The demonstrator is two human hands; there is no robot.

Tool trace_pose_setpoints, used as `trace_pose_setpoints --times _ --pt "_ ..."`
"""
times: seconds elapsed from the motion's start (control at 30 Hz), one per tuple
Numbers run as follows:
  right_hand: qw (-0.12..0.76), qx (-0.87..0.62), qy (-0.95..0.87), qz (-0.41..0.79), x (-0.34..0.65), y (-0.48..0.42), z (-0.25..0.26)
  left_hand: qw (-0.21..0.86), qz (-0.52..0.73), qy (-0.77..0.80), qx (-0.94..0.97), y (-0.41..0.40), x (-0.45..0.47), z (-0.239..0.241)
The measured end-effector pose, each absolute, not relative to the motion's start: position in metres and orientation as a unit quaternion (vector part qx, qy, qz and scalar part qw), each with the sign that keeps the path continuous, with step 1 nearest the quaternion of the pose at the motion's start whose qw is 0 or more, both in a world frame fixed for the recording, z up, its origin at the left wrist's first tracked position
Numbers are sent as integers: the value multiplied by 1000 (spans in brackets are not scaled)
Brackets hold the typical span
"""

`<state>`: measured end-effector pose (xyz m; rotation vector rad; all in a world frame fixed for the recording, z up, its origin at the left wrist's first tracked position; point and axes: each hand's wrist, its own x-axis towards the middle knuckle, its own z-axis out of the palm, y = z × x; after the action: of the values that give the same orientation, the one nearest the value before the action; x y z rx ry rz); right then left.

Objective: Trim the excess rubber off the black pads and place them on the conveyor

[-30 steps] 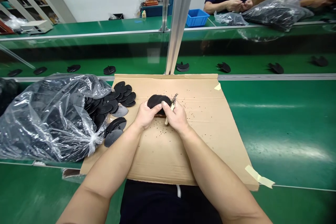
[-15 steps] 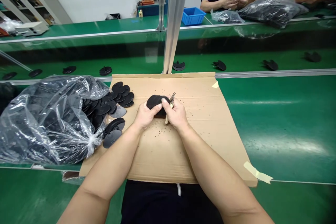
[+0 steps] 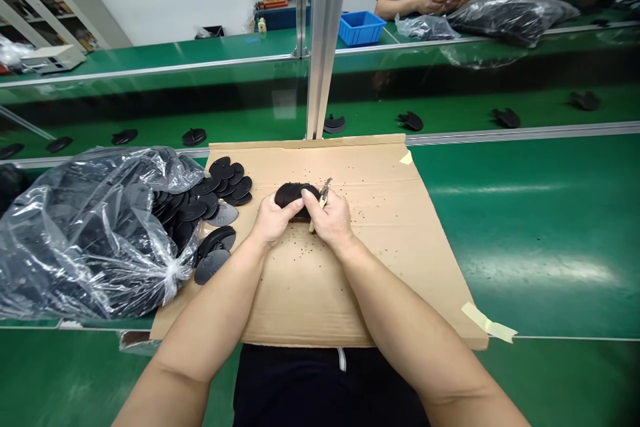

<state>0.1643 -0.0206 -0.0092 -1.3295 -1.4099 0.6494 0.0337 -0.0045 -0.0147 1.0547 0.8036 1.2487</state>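
My left hand (image 3: 273,220) pinches a flat black oval plastic part (image 3: 293,195) over the brown cardboard sheet (image 3: 350,267). My right hand (image 3: 333,220) grips small metal nippers (image 3: 323,192) at its three o'clock edge. A clear plastic bag of black parts (image 3: 90,233) lies at nine o'clock.

Mid-sheet on the cardboard (image 3: 320,293), my left hand (image 3: 270,220) grips a black part (image 3: 293,193) and my right hand (image 3: 333,220) a small tool (image 3: 324,188). To their left the way is blocked: loose black discs (image 3: 220,190) spill from a bulging plastic bag (image 3: 85,233) onto the sheet's edge. Ahead, a metal post (image 3: 320,47) rises just beyond the far edge. To the right, bare cardboard and the green bench (image 3: 525,227) lie open, as does the near strip between my forearms.
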Motion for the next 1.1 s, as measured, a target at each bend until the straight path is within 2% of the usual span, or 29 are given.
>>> trace_pose_setpoints --times 0.2,0.8,1.1 --pt "543 -558 -565 272 162 -19 -12 623 539 359 438 -5 36 -16" --pt "495 -581 -568 308 162 -21 -9 652 551 359 378 -7 38 -19" --pt "546 -503 -582 331 161 -27 -2 776 497 318 224 4 23 -12"
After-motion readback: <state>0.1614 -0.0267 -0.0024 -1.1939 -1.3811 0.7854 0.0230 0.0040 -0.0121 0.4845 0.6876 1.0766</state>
